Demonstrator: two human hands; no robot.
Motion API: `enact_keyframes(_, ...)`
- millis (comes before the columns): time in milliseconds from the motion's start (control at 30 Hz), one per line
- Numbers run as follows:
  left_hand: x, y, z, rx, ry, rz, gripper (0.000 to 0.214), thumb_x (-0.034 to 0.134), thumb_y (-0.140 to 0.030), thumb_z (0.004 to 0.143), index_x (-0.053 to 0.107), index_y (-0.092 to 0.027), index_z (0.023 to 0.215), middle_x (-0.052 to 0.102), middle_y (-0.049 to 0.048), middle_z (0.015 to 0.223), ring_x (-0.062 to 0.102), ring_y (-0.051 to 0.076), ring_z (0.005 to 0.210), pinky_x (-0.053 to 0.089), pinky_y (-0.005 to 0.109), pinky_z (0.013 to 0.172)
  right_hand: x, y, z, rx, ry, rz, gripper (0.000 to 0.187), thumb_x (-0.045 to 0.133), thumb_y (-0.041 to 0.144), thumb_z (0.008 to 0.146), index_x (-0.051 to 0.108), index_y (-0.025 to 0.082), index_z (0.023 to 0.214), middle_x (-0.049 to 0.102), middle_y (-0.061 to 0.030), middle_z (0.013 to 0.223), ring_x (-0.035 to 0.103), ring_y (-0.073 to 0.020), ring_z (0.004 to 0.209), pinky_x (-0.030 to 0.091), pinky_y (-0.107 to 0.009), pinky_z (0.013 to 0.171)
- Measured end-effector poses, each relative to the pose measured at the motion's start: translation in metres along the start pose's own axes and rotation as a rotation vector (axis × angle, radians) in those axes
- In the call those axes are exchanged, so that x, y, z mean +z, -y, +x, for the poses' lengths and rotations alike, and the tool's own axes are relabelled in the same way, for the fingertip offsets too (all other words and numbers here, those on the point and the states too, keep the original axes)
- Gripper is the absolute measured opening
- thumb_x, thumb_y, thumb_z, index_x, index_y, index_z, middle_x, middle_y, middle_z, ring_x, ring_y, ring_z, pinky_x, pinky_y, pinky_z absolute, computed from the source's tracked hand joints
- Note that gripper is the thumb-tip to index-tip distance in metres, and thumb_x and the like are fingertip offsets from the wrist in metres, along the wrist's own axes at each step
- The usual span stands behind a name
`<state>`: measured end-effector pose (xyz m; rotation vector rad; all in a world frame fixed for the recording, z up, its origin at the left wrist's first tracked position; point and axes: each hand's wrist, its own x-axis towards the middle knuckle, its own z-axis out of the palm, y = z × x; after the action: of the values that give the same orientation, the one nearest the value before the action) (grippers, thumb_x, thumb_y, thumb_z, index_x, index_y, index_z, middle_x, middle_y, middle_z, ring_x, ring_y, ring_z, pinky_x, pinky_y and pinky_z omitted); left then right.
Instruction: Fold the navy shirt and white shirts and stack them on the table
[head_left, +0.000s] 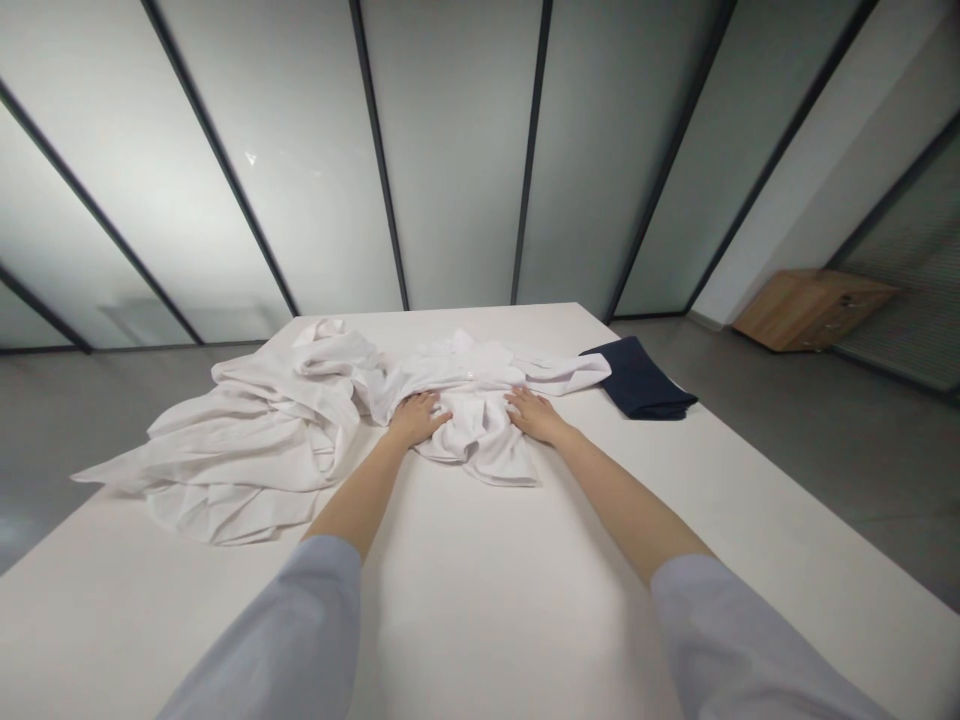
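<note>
A rumpled white shirt [480,425] lies in front of me on the white table [480,580], with one sleeve stretched out to the right. My left hand [418,418] rests on the shirt's left side, fingers spread on the cloth. On the right side, my right hand [532,412] lies on the fabric with its fingers apart. Neither hand grips the cloth. A larger heap of white cloth [255,430] sits just left of my left hand and meets the shirt; where one ends and the other begins is hard to tell.
A folded dark navy cloth [643,380] lies near the table's right edge, by the sleeve's end. Frosted glass panels [457,150] with dark frames stand behind the table. A wooden cabinet [810,308] is on the floor at the far right.
</note>
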<state>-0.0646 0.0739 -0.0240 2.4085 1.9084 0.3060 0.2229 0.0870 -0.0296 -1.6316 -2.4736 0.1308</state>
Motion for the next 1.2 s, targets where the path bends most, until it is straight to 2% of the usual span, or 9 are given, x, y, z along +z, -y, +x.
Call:
enact_keyframes(200, -0.009, -0.006, -0.01, -0.062, -0.236, -0.01, 0.031, 0.05, -0.028, 0.086, 0.06, -0.019, 0.114, 0.063, 0.011, 0.117, 0.055, 0.025, 0.113, 0.042, 0.036, 0.096, -0.007, -0.006, -0.003, 0.184, -0.232, 0.033, 0.03, 0.05, 0.036, 0.09, 0.066, 0.015, 0.103, 0.067, -0.0132, 0.106, 0.058, -0.0252, 0.102, 0.041, -0.033, 0.085)
enact_keyframes(367, -0.012, -0.019, -0.016, -0.004, -0.111, -0.049, 0.034, 0.041, -0.04, 0.093, 0.066, -0.019, 0.097, 0.07, 0.0088, 0.103, 0.061, 0.023, 0.101, 0.041, 0.036, 0.094, -0.009, -0.004, -0.009, 0.104, -0.176, 0.219, 0.049, 0.033, 0.044, 0.096, 0.067, 0.017, 0.073, 0.07, -0.0084, 0.079, 0.062, -0.0198, 0.074, 0.04, -0.027, 0.067)
enact_keyframes(533, -0.004, -0.024, -0.017, -0.012, -0.044, -0.03, 0.053, 0.031, -0.053, 0.094, 0.054, -0.018, 0.127, 0.05, 0.0117, 0.141, 0.039, 0.027, 0.134, 0.018, 0.046, 0.113, -0.004, 0.0, -0.009, 0.036, -0.11, 0.286, 0.055, 0.025, 0.052, 0.097, 0.07, 0.018, 0.098, 0.07, -0.0106, 0.11, 0.061, -0.0235, 0.105, 0.042, -0.03, 0.087)
enact_keyframes(633, -0.002, -0.023, -0.019, -0.014, 0.055, -0.03, 0.078, 0.043, -0.068, 0.084, 0.037, -0.016, 0.142, 0.032, 0.0154, 0.153, 0.023, 0.031, 0.143, 0.012, 0.048, 0.115, 0.0, 0.003, -0.011, 0.027, -0.042, 0.22, 0.06, 0.037, 0.061, 0.091, 0.057, 0.019, 0.129, 0.047, -0.0118, 0.144, 0.039, -0.0279, 0.134, 0.031, -0.038, 0.106)
enact_keyframes(733, -0.003, -0.02, -0.021, 0.045, 0.101, -0.036, 0.101, 0.058, -0.073, 0.07, 0.029, -0.013, 0.146, 0.027, 0.018, 0.154, 0.02, 0.034, 0.143, 0.015, 0.046, 0.115, 0.002, 0.005, -0.014, 0.003, 0.015, 0.152, 0.08, 0.054, 0.068, 0.079, 0.044, 0.018, 0.142, 0.032, -0.0137, 0.153, 0.027, -0.0311, 0.141, 0.023, -0.042, 0.112)
enact_keyframes(800, -0.003, -0.018, -0.02, 0.061, 0.071, -0.054, 0.094, 0.06, -0.067, 0.072, 0.033, -0.014, 0.145, 0.033, 0.0169, 0.152, 0.029, 0.033, 0.14, 0.021, 0.043, 0.114, 0.001, 0.005, -0.014, -0.022, 0.027, 0.127, 0.083, 0.061, 0.064, 0.075, 0.044, 0.018, 0.142, 0.032, -0.0141, 0.153, 0.026, -0.0316, 0.141, 0.023, -0.043, 0.112)
enact_keyframes(933, -0.001, -0.009, -0.016, -0.011, -0.049, -0.111, 0.051, 0.057, -0.032, 0.081, 0.053, -0.021, 0.131, 0.055, 0.0091, 0.137, 0.049, 0.025, 0.126, 0.035, 0.036, 0.107, 0.0, -0.002, -0.012, -0.047, -0.045, 0.173, 0.048, 0.055, 0.041, 0.085, 0.058, 0.021, 0.128, 0.045, -0.0102, 0.145, 0.04, -0.0266, 0.134, 0.031, -0.038, 0.108)
enact_keyframes(1000, 0.0, -0.003, -0.014, -0.063, -0.104, -0.182, 0.046, 0.053, -0.019, 0.079, 0.058, -0.02, 0.125, 0.061, 0.0082, 0.129, 0.054, 0.024, 0.12, 0.038, 0.035, 0.103, 0.0, -0.007, -0.01, -0.006, -0.1, 0.237, 0.036, 0.051, 0.029, 0.085, 0.065, 0.02, 0.117, 0.058, -0.0096, 0.133, 0.051, -0.025, 0.123, 0.037, -0.035, 0.102)
enact_keyframes(1200, -0.009, 0.006, -0.008, -0.154, -0.35, -0.494, 0.041, 0.045, -0.017, 0.075, 0.063, -0.014, 0.112, 0.07, 0.0084, 0.101, 0.063, 0.024, 0.095, 0.048, 0.036, 0.086, -0.003, -0.02, -0.003, 0.242, -0.461, 0.664, 0.034, 0.04, 0.029, 0.081, 0.067, 0.015, 0.096, 0.071, -0.0094, 0.091, 0.06, -0.0244, 0.089, 0.046, -0.035, 0.081)
